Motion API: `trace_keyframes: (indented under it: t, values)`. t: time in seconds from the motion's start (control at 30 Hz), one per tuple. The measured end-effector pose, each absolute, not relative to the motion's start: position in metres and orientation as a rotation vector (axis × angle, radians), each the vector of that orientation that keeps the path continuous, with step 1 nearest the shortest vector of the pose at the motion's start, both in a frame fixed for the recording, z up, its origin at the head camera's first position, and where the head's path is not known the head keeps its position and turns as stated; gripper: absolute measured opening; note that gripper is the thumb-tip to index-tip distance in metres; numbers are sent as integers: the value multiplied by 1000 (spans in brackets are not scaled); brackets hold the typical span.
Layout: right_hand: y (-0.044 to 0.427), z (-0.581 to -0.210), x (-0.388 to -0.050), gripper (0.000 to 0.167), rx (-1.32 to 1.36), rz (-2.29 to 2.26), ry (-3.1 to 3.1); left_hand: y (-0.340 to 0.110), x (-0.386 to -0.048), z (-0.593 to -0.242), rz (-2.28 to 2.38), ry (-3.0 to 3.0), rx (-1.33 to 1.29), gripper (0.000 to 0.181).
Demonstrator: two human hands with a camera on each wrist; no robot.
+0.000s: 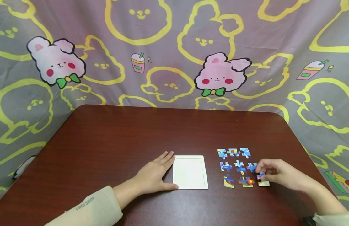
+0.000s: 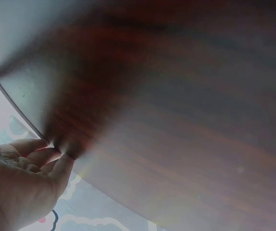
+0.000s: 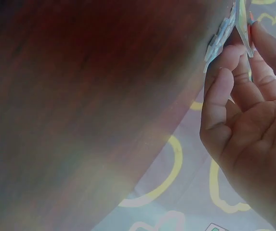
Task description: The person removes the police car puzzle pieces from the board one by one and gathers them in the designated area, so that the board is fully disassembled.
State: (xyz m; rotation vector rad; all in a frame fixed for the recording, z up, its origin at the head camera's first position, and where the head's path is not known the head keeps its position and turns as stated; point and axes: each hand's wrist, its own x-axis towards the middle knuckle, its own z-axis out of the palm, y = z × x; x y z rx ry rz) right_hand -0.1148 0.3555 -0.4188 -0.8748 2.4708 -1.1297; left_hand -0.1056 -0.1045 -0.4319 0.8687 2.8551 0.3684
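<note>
A shallow white square puzzle tray (image 1: 190,173) lies flat on the table, its inside bare. My left hand (image 1: 154,175) rests at the tray's left side, thumb at the lower left corner and fingertips at the upper left corner. To the right of the tray several picture jigsaw pieces (image 1: 238,165) lie in three loose rows. At the lower right of these rows my right hand (image 1: 280,173) pinches a jigsaw piece (image 1: 264,183) with a blue and yellow print. In the right wrist view a tilted jigsaw piece (image 3: 243,31) shows between thumb and fingers.
The dark red-brown wooden table (image 1: 129,135) has rounded far corners. A curtain (image 1: 169,47) with cartoon rabbits hangs behind it and around its sides. A dark object (image 1: 308,220) shows by the right sleeve.
</note>
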Motion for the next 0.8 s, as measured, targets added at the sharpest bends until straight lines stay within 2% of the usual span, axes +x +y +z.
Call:
trace_keyframes:
  t: [0.8]
  values:
    - [353,-420,-115,17,-870,-1116,2545,-104,-106,-433,367,2859,868,103]
